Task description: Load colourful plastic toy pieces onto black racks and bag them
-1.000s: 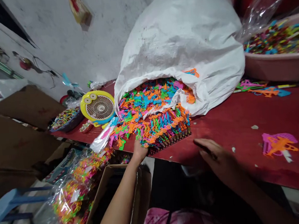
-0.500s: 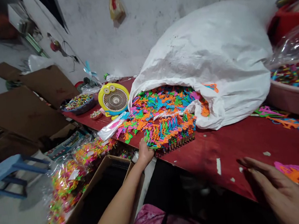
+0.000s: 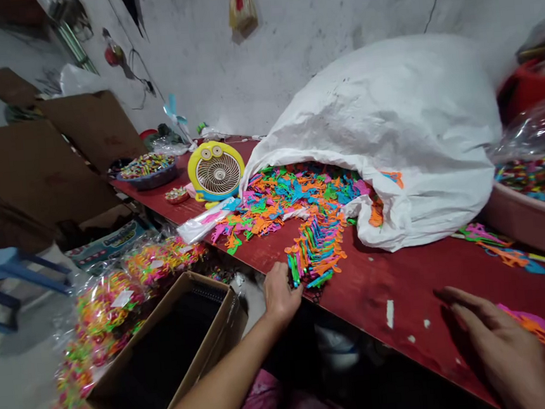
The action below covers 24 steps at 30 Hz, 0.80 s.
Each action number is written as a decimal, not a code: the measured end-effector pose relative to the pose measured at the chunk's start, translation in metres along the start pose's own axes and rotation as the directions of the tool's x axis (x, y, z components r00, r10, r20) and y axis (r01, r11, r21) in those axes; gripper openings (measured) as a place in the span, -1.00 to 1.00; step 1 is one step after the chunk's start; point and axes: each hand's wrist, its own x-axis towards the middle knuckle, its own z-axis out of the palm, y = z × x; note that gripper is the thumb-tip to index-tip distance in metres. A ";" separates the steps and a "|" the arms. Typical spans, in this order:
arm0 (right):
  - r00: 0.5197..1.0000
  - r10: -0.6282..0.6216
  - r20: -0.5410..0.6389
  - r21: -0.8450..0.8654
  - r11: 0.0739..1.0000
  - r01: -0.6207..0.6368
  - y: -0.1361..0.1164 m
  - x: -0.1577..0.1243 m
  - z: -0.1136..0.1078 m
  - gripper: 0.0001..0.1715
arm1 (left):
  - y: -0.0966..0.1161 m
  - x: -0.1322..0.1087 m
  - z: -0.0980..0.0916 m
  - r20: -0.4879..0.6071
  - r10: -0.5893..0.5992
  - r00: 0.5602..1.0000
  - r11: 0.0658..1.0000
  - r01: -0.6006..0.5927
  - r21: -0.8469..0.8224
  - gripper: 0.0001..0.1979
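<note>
A rack (image 3: pixel 315 246) stands on the red table near its front edge, packed with rows of small flat plastic pieces in orange, green, blue and pink. My left hand (image 3: pixel 281 294) grips its near left corner, thumb at the front and fingers along the side. Behind the rack, loose pieces of the same colours (image 3: pixel 294 186) spill from the mouth of a large white sack (image 3: pixel 404 135). My right hand (image 3: pixel 500 331) hovers low over the table at the right, fingers stretched and holding nothing. Beside it lie some pink and orange plastic pieces (image 3: pixel 531 323).
A yellow fan (image 3: pixel 217 171) and a clear plastic bag (image 3: pixel 207 221) sit left of the sack. An open carton (image 3: pixel 230 326) and filled clear bags (image 3: pixel 118 294) are below the table. A pink tub (image 3: pixel 521 214) of colourful bits stands at the right; a blue stool (image 3: pixel 1 263) is far left.
The rack has swung round under my left hand: its rows now run away from me rather than sideways. The view has shifted slightly. My right hand stays over the table, still open.
</note>
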 end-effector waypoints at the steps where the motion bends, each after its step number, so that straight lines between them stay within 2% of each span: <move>1: 1.000 0.008 0.003 -0.038 0.999 -0.008 0.006 0.010 -0.001 -0.49 | 0.007 -0.003 0.001 0.012 -0.017 1.000 1.000 0.017 0.014 -0.86; 3: 1.000 -0.003 -0.001 -0.103 0.995 0.003 0.013 0.028 -0.002 -0.49 | 0.018 -0.006 0.003 0.038 -0.039 0.999 0.999 0.038 0.032 -0.88; 6: 1.000 -0.001 -0.023 -0.061 0.998 0.000 0.010 0.037 -0.006 -0.51 | 0.026 -0.009 0.008 0.102 -0.015 0.995 0.999 0.018 -0.030 -0.90; 9: 1.000 0.025 -0.009 0.043 0.999 -0.025 -0.004 0.020 -0.013 -0.55 | 0.024 -0.012 0.012 0.200 0.051 0.979 0.989 -0.021 -0.149 -0.95; 11: 1.000 0.009 -0.003 0.127 0.992 -0.009 -0.011 0.005 -0.018 -0.55 | 0.018 -0.010 0.015 0.262 0.022 0.965 0.980 0.031 -0.198 -0.89; 13: 1.000 0.006 -0.029 0.163 0.987 -0.001 -0.010 -0.005 -0.029 -0.55 | 0.014 -0.005 0.018 0.289 0.064 0.955 0.972 0.006 -0.234 -0.79; 15: 0.990 0.010 -0.141 0.104 0.995 0.005 0.001 -0.010 -0.049 -0.55 | 0.015 0.000 0.021 0.333 0.089 0.939 0.977 -0.018 -0.211 -0.74; 17: 0.953 0.001 -0.304 -0.056 0.998 -0.019 0.019 -0.011 -0.079 -0.53 | 0.020 0.002 0.022 0.367 0.101 0.925 0.986 -0.043 -0.161 -0.72; 20: 0.883 0.004 -0.470 -0.358 0.913 -0.195 0.049 -0.004 -0.129 -0.51 | 0.029 0.002 0.024 0.401 0.104 0.910 0.994 -0.085 -0.065 -0.71; 24: 0.814 0.094 -0.573 -0.425 0.816 -0.392 0.075 0.014 -0.178 -0.65 | 0.032 0.004 0.030 0.431 0.113 0.895 0.992 -0.127 0.003 -0.70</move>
